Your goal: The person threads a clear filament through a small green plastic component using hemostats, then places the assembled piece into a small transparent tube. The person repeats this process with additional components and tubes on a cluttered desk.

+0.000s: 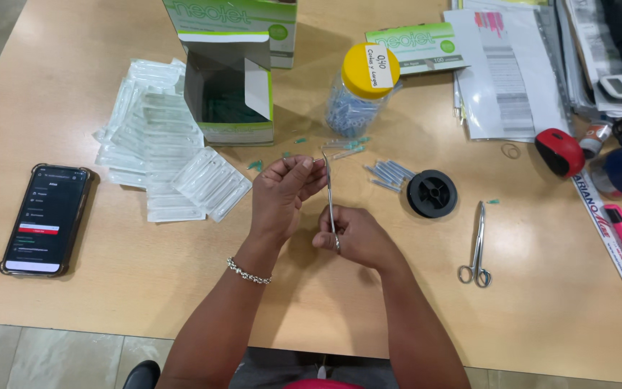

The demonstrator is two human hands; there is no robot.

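My right hand [358,236] grips the handles of slim metal forceps [330,194] that point away from me. My left hand [282,191], with a bead bracelet at the wrist, pinches something very small at the forceps' tip; I cannot make out what it is. Just beyond lie loose blue needles [389,173] and small green caps [255,166] on the wooden table [95,302]. A clear jar with a yellow lid [361,90], full of blue pieces, stands behind them.
An open green-and-white box [228,90] and a spread of clear blister packs [160,151] sit at left, with a phone [46,218] further left. A black spool [432,193], second scissors-like forceps [477,248], a ruler, highlighters, papers and a red-black tool lie at right.
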